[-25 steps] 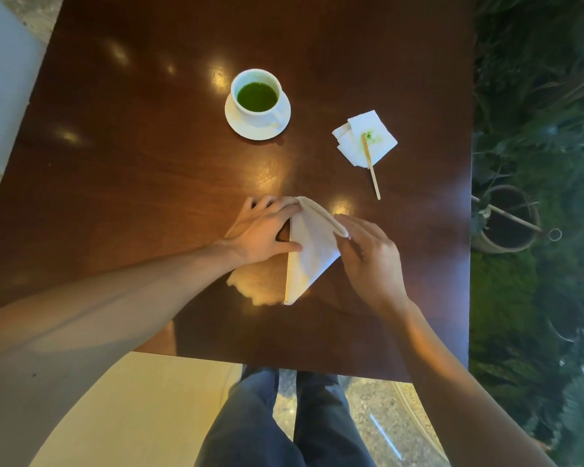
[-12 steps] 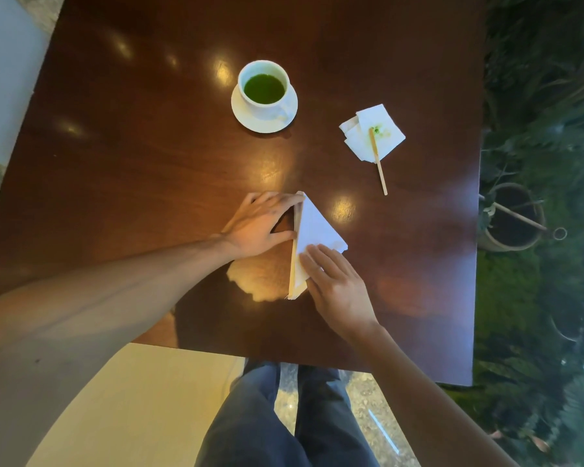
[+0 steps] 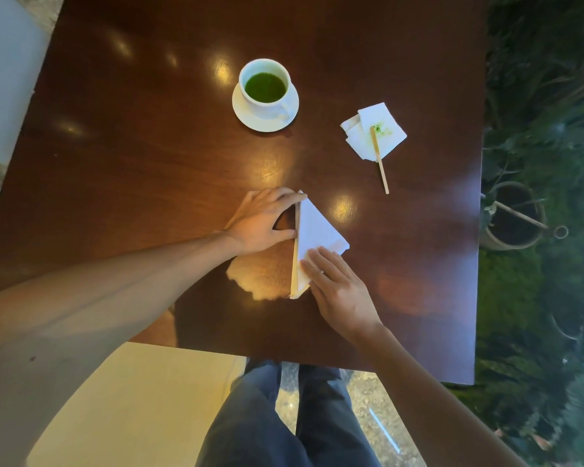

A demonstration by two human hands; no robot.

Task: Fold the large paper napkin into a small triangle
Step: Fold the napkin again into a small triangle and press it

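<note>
white paper napkin (image 3: 317,230), folded into a triangle, flat on the dark wooden table (image 3: 149,146) near its front edge. left hand (image 3: 262,222) braces the long left edge, fingertips and thumb touching it, hand arched, not clasping. right hand (image 3: 339,289) lies open, fingers flat on the lower right part. beyond: cup of green drink (image 3: 265,87) on saucer (image 3: 250,117); stained napkin (image 3: 375,131) with wooden stirrer (image 3: 381,166).

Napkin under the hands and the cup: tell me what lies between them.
Nothing: the head view shows only bare table with light glare between the folded napkin and the cup.
</note>
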